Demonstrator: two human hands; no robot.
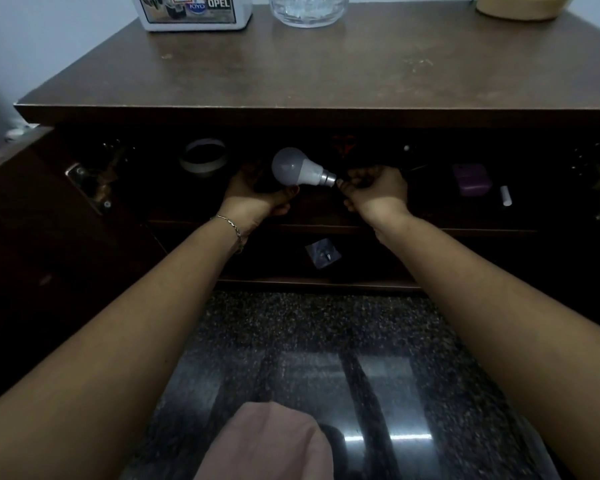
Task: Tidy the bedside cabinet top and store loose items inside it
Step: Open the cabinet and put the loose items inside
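A white light bulb (297,167) lies sideways just inside the dark upper shelf of the brown bedside cabinet (326,74), its metal base pointing right. My left hand (257,194) cups the bulb's round end from below. My right hand (374,190) pinches the metal base with its fingertips. Both arms reach in through the open cabinet front.
On the upper shelf sit a roll of tape (204,157), a purple box (471,179) and a small white tube (505,195). A small packet (323,252) lies on the lower shelf. On top stand a white box (194,12), a glass jar (309,10) and a beige bowl (523,6). The open door (49,216) hangs left.
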